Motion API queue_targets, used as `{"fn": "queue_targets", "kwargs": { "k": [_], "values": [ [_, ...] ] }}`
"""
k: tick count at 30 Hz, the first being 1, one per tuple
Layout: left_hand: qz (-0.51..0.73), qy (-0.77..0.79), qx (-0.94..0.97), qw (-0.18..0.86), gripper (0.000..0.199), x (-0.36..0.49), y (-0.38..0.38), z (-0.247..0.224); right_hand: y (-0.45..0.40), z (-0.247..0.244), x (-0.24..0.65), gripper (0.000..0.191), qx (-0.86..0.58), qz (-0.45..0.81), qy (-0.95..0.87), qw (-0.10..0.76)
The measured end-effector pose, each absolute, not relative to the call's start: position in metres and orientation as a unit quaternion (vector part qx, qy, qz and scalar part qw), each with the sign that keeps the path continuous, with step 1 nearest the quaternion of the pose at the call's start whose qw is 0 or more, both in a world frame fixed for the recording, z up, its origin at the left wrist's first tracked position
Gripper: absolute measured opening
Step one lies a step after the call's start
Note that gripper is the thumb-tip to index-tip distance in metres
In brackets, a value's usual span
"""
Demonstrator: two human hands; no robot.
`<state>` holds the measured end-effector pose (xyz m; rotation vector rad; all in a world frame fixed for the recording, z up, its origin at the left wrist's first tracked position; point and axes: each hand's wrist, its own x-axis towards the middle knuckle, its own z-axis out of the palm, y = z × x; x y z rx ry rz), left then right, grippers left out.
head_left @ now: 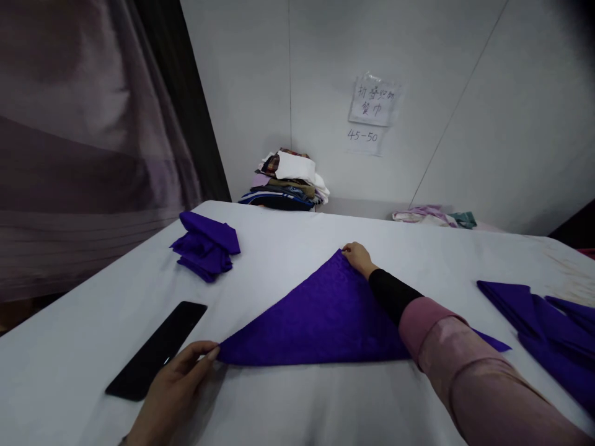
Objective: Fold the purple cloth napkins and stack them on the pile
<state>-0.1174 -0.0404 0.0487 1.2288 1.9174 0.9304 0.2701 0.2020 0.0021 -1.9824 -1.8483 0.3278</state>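
Observation:
A purple cloth napkin [307, 316] lies on the white table, folded into a triangle with its long edge towards me. My left hand [179, 381] pinches the napkin's left corner between thumb and fingers. At the far tip of the triangle, my right hand [357, 255] is closed on the cloth. The right forearm, in a pink sleeve over a black cuff, crosses the napkin and hides part of its right side. The right corner shows beyond the sleeve.
A black phone-like slab [158, 350] lies beside my left hand. Crumpled purple cloths [207, 244] sit at the far left, and folded purple cloths [548, 334] at the right. Stacked clothes [288, 179] stand behind the table [288, 232], below wall notes [374, 102].

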Motion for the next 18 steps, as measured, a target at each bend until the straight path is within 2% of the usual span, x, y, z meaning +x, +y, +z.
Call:
{"fn": "queue_targets", "kwargs": {
  "k": [3, 5, 13, 18],
  "values": [
    [0.370, 0.716, 0.442, 0.394, 0.055, -0.119, -0.040, 0.047, 0.203, 0.001, 0.269, 0.018, -0.714, 0.114, -0.659, 0.209],
    [0.367, 0.719, 0.443, 0.390, 0.055, -0.121, -0.038, 0.046, 0.203, 0.000, 0.268, 0.018, -0.716, 0.112, -0.655, 0.213],
    [0.256, 0.746, 0.551, 0.273, 0.038, -0.121, -0.033, 0.031, 0.205, -0.002, 0.267, 0.012, -0.715, 0.108, -0.652, 0.225],
    [0.224, 0.756, 0.563, 0.249, 0.033, -0.119, -0.033, 0.030, 0.200, -0.001, 0.266, 0.014, -0.698, 0.094, -0.665, 0.248]
  ]
}}
